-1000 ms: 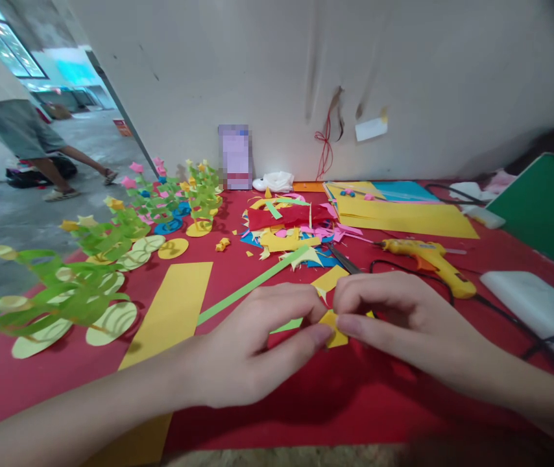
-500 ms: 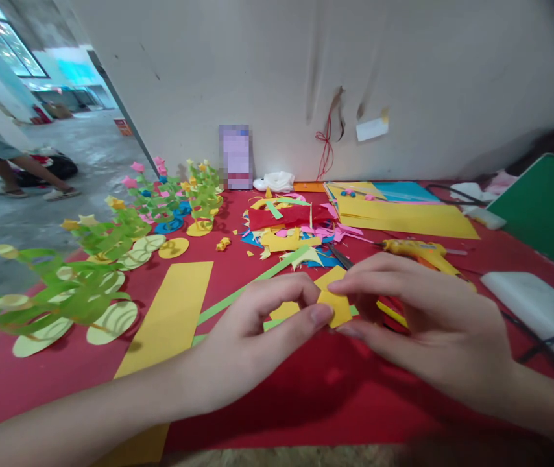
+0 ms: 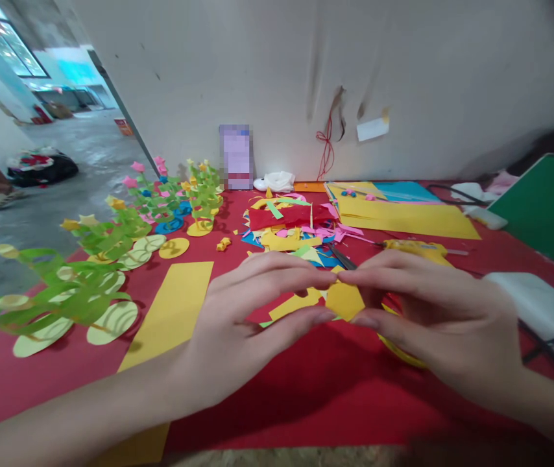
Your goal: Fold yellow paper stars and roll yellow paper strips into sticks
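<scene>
A small folded yellow paper pentagon (image 3: 344, 300) is held up over the table in front of me. My left hand (image 3: 252, 305) touches its left edge with the thumb below and the index fingertip at the top. On the other side, my right hand (image 3: 445, 311) grips it between thumb and index finger, the other fingers curled. Behind the pentagon lie yellow paper strips (image 3: 296, 303). Scissors (image 3: 342, 256) stick out near my right fingertips, their handles partly hidden by the hand. A long yellow paper sheet (image 3: 172, 298) lies by my left forearm.
Paper plants (image 3: 72, 285) with star tips and round bases line the left side. Colourful scraps (image 3: 287, 224) lie in the middle. A yellow glue gun (image 3: 416, 250), stacked paper (image 3: 403, 217), a white power strip (image 3: 534, 311) and cables are at right. A phone (image 3: 237, 159) leans on the wall.
Both hands have shifted on the yellow pentagon, with the left fingers now extended along its top and bottom. The pentagon has turned and moved slightly right. In the background, a person's legs have moved left.
</scene>
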Demonstrator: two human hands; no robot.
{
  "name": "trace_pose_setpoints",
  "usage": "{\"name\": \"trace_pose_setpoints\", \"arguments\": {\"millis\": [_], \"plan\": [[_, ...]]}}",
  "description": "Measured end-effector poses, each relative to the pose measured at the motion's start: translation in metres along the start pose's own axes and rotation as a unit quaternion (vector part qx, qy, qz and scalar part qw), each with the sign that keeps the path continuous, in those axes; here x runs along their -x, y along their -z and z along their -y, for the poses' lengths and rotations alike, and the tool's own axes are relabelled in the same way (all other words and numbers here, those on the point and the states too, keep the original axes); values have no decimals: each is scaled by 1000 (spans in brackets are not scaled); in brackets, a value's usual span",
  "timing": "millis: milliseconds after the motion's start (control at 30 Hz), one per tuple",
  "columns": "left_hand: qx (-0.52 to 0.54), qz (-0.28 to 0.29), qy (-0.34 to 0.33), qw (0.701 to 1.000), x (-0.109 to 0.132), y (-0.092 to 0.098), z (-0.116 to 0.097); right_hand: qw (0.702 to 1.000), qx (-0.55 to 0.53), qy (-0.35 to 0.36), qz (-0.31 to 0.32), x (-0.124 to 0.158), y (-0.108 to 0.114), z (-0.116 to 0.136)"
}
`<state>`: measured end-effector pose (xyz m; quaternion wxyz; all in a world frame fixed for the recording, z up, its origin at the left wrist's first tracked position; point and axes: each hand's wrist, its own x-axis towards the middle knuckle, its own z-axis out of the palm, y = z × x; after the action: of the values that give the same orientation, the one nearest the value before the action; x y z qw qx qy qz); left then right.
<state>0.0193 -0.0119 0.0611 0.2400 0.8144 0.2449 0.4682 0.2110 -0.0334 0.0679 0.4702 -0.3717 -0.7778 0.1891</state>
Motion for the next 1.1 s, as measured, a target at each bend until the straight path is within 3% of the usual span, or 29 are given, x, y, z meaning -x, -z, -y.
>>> {"name": "trace_pose_setpoints", "arguments": {"millis": [633, 700, 900, 1000, 1100], "plan": [[-35, -19, -88, 995, -3, 1, 4, 1000, 10, -4, -22, 2, -2, 1], [-12, -15, -65, 998, -2, 0, 4, 999, 22, 4, -27, 3, -1, 2], [103, 46, 97, 989, 0, -2, 4, 992, 104, 68, -7, -1, 1, 3], [106, 101, 110, 983, 0, 0, 4, 986, 121, 114, 19, -2, 1, 2], [100, 143, 95, 980, -1, 1, 2, 989, 93, 111, 41, -1, 1, -1]]}}
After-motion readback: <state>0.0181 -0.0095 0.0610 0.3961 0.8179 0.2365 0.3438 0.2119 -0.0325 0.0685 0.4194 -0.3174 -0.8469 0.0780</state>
